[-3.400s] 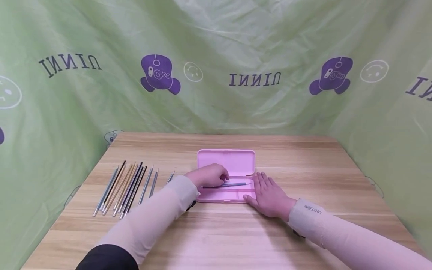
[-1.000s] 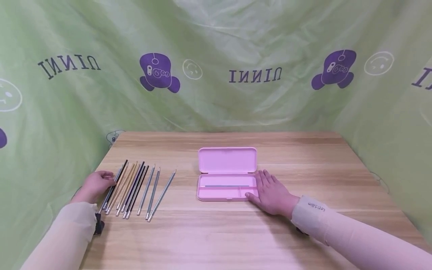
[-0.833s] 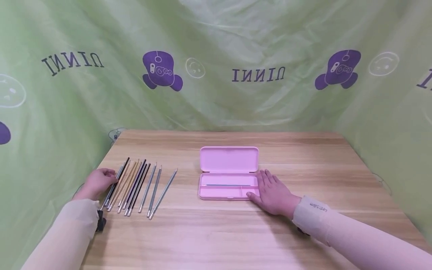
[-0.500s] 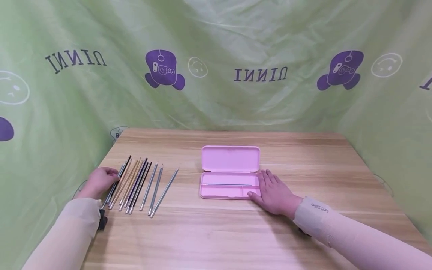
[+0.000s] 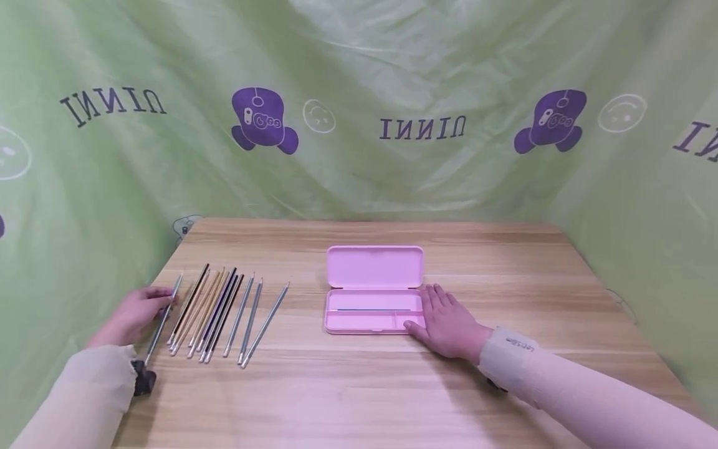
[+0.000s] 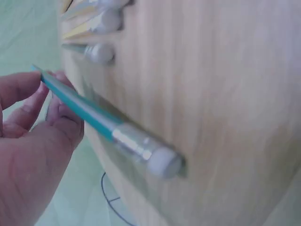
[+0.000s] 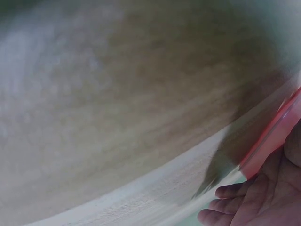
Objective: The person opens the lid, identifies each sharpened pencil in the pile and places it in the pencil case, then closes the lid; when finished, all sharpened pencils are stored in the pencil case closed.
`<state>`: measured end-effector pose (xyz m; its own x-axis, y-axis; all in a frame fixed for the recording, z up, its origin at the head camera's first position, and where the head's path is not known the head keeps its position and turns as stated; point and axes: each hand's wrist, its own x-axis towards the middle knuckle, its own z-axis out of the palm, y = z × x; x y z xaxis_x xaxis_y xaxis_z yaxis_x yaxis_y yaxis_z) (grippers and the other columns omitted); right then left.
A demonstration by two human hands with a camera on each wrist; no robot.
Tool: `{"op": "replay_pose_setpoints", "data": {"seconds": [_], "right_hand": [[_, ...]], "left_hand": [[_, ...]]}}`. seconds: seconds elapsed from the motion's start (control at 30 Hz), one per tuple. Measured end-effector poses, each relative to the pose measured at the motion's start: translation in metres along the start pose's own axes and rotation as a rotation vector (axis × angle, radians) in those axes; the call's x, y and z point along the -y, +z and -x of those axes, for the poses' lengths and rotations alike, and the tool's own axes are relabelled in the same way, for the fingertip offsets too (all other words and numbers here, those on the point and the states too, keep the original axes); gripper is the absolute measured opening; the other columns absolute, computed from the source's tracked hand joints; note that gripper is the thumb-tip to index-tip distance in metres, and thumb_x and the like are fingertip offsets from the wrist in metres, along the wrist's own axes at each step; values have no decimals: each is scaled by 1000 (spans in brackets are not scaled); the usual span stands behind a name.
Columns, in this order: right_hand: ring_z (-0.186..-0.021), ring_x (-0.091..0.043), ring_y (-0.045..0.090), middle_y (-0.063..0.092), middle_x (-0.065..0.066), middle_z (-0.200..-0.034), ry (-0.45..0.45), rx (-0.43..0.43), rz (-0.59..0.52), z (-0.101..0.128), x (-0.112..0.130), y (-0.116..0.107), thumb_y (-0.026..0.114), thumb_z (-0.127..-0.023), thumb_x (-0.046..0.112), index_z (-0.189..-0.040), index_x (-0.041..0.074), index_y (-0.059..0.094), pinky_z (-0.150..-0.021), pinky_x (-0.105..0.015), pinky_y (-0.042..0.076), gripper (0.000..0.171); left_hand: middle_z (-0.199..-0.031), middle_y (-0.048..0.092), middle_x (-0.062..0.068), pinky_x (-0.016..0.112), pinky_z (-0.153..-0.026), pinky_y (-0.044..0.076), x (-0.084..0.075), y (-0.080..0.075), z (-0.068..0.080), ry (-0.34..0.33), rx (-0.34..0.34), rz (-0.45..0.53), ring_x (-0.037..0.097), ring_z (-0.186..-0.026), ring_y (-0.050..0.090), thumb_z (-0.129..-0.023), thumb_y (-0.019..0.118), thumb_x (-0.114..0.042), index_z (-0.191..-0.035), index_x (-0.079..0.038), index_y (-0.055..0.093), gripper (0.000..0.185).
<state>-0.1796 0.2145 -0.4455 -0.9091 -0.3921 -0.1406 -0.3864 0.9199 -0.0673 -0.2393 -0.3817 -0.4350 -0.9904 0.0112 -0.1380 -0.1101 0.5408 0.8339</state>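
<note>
Beyond the far edge and both sides of your tabletop (image 5: pixel 359 393) hangs a green curtain (image 5: pixel 359 181) printed with purple figures. Toward the tabletop's left edge lies a loose row of pencils (image 5: pixel 218 312), black, wooden and bluish, eraser ends facing the near edge; it spreads between your left hand (image 5: pixel 134 312) and the pencil case, so it stands in the way there. The pink pencil case (image 5: pixel 374 267) lies open around the middle of the tabletop, its lid toward the far edge.

Your right hand (image 5: pixel 449 323) lies flat with straight fingers against the case's right end, thumb over its near right corner, crowding that side. Your left hand, at the tabletop's left edge, pinches a teal pencil (image 6: pixel 84 106) between thumb and fingers, eraser end pointing toward the near edge, just beside the row. A single slim pencil (image 5: pixel 373 310) lies in the case's long far compartment.
</note>
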Motion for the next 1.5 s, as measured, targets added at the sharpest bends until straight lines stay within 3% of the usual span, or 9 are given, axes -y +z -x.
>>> {"op": "replay_pose_setpoints", "data": {"seconds": [0.23,0.33,0.47,0.63,0.77,0.9,1.0,1.23,1.5], "right_hand": [[-148,-53,22,25,-39,-159,5,6,-7,4,0,-1,38,-108,54,-153,-19,22,-121,-62,22,87],[-148,-54,23,27,-39,-158,6,1,-13,5,0,0,39,-108,53,-153,-19,23,-120,-62,23,86],[-148,-54,24,28,-39,-157,7,-6,-7,5,0,2,39,-108,53,-153,-19,23,-120,-63,24,86],[-147,-54,24,28,-40,-157,4,-17,-4,5,-1,3,39,-108,53,-153,-19,24,-120,-63,24,87],[-148,-54,24,27,-40,-157,2,-17,-6,5,0,1,38,-108,53,-153,-19,24,-120,-63,23,87],[-148,-54,23,27,-40,-158,1,-15,-4,5,1,-1,39,-108,53,-153,-20,24,-120,-63,23,86],[-148,-54,23,27,-40,-157,0,-14,0,5,1,-2,39,-108,52,-152,-20,24,-120,-63,23,86],[-148,-53,23,26,-40,-158,4,-7,4,3,1,-2,39,-108,53,-153,-20,22,-120,-62,23,87],[-149,-53,21,24,-39,-159,7,9,-7,3,2,-1,37,-108,55,-154,-19,21,-121,-61,22,88]], "left_hand": [[-92,65,-14,19,-76,58,-25,-2,1,5,-45,132,-4,-81,62,-108,40,-1,-140,31,24,48],[-91,63,-15,24,-80,60,-42,3,-5,-6,-72,314,1,-82,67,-109,44,-5,-140,24,28,46],[-94,64,-8,30,-82,61,-66,16,-14,3,-57,524,10,-83,72,-109,49,-8,-136,4,39,31],[-100,62,-2,28,-86,59,-97,43,-22,48,38,427,5,-87,70,-107,49,-3,-148,21,23,54],[-105,59,4,25,-87,59,-122,69,-27,77,84,338,3,-88,67,-104,52,3,-148,23,24,56],[-104,61,3,26,-90,57,-146,91,-32,106,114,410,5,-88,67,-104,53,3,-149,19,28,53],[-108,63,4,30,-99,54,-161,106,-37,139,187,475,7,-96,68,-106,49,2,-150,19,28,52],[-137,53,38,44,-110,45,-187,148,-49,183,303,445,34,-124,61,-107,44,4,-147,22,33,45],[-132,58,38,39,-99,55,-208,201,-54,234,444,321,36,-119,65,-105,46,8,-143,21,42,40]]}}
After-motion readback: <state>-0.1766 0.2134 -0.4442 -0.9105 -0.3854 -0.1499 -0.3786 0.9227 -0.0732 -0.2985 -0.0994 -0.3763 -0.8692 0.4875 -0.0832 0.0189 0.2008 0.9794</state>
